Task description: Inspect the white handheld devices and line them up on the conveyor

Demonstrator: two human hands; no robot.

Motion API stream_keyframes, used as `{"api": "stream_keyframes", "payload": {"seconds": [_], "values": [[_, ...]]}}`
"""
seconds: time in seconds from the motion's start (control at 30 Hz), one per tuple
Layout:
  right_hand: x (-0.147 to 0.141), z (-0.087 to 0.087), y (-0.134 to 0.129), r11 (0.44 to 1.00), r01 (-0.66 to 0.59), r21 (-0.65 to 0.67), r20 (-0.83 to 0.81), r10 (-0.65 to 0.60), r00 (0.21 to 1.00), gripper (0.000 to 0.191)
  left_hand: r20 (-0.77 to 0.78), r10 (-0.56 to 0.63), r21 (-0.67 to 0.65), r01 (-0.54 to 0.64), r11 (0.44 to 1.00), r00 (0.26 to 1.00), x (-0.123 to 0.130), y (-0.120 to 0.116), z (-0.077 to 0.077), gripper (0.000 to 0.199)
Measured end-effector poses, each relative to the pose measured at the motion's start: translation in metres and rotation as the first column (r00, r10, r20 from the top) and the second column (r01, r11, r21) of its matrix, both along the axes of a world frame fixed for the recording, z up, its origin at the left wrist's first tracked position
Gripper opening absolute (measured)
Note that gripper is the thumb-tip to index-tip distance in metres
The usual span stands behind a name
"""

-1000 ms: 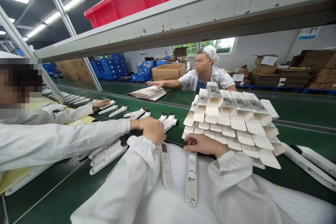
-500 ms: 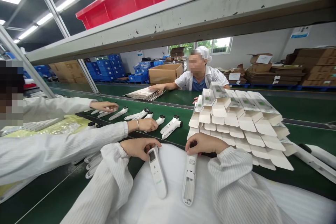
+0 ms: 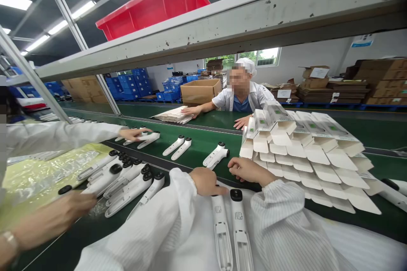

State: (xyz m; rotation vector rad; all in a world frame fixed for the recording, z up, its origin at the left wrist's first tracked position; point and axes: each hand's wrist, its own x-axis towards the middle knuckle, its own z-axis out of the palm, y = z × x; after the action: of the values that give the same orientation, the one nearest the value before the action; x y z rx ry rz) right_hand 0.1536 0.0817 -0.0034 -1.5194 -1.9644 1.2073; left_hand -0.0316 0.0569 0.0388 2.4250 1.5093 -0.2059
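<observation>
My left hand [image 3: 207, 182] is closed over the head of a white handheld infrared thermometer [image 3: 222, 230], its battery side facing up. A second white thermometer [image 3: 241, 230] lies beside it on the white cloth over my lap, black tip away from me, its battery bay uncovered and showing no batteries. Just above that one's tip is my right hand [image 3: 251, 171], fingers loosely bent and apart from it, with nothing visible in them. Beyond my hands, a pair of thermometers [image 3: 216, 155] rests on the green belt.
White open-flapped boxes [image 3: 305, 148] are stacked at right. Several thermometers [image 3: 130, 186] lie left, beside a yellow plastic sheet [image 3: 73, 167]. A co-worker's hands [image 3: 60, 214] reach in from the left; another person [image 3: 240, 93] sits opposite. A shelf [image 3: 190, 34] crosses overhead.
My left hand has moved right, bringing its thermometer, now turned battery side up, beside the other. My right hand has let go. The co-worker's near hand has drawn back leftward.
</observation>
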Motion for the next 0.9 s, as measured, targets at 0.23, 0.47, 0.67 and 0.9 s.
{"api": "stream_keyframes", "payload": {"seconds": [0.23,0.47,0.67,0.9], "values": [[-0.001,-0.006,0.005,0.992,0.112,-0.055,0.041,-0.11,0.993,0.019,0.273,0.247,0.321,-0.33,0.888,0.93,0.026,0.051,-0.015,0.035],[0.0,-0.01,0.017,0.964,0.262,0.045,0.016,-0.263,0.965,0.02,0.59,0.285,-0.055,-0.315,0.947,0.755,0.033,0.073,-0.076,0.025],[-0.007,-0.016,0.024,0.929,0.364,-0.065,-0.701,-0.302,0.646,0.039,0.882,0.313,-0.339,0.013,0.941,0.352,0.038,0.064,-0.065,0.049],[-0.006,0.0,0.013,0.938,0.345,-0.044,-0.846,-0.218,0.486,0.062,0.681,0.082,0.184,-0.279,0.943,0.727,0.045,0.082,-0.081,0.037]]}}
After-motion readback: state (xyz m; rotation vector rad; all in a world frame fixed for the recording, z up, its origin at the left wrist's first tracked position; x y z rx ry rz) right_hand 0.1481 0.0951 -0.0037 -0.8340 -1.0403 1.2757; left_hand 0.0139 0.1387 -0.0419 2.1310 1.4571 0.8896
